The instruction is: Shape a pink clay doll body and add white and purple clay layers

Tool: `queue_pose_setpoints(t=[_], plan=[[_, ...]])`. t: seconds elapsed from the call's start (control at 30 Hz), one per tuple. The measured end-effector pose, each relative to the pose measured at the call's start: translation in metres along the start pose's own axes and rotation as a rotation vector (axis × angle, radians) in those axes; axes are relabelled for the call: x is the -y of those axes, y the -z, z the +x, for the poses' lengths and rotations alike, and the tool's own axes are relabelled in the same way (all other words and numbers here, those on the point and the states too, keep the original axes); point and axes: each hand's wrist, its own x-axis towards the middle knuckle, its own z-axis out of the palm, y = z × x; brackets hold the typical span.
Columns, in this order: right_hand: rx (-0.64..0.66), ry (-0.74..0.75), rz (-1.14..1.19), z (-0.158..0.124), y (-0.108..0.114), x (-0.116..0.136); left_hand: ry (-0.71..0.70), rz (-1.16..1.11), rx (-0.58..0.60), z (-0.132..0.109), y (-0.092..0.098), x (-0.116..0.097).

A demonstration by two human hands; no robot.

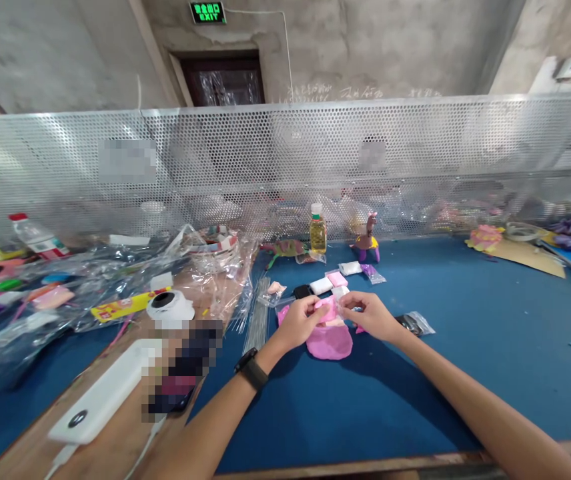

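Between my hands is a small pink packet (326, 308) that looks like modelling clay in clear wrap. My left hand (295, 323), with a dark watch on the wrist, pinches its left side. The fingers of my right hand (370, 316) are pinched together at its right edge. Just below, a flat, rounded piece of pink clay (329, 345) lies on the blue table top. Behind my hands are a white packet (321, 287), a pink packet (336, 279) and a black packet (302, 291). Part of what lies under my fingers is hidden.
A bottle of yellow liquid (317, 230) and a clay animal figure (366, 241) stand before the perforated metal divider (265, 153). Left are thin clear rods (256, 327), a white power bank (108, 390), a phone (183, 373) and plastic wrappings. A dark packet (410, 325) lies right.
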Motion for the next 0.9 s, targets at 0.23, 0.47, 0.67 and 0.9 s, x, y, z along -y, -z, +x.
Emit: queue_pose_setpoints(t=[0.23,0.47,0.67,0.9], plan=[[-0.046,-0.034,-0.012,-0.004,-0.013,0.006,-0.077,0.129,-0.064,0.0,0.004,-0.005],[-0.105,-0.074,0.025,-0.004,-0.014,0.0,-0.012,0.092,-0.091,-0.001,0.001,-0.009],[-0.006,-0.09,0.093,-0.001,-0.017,-0.007,0.056,0.092,-0.121,-0.002,0.001,-0.003],[-0.048,-0.074,0.154,0.003,-0.009,-0.008,-0.149,0.247,-0.094,-0.001,-0.002,0.001]])
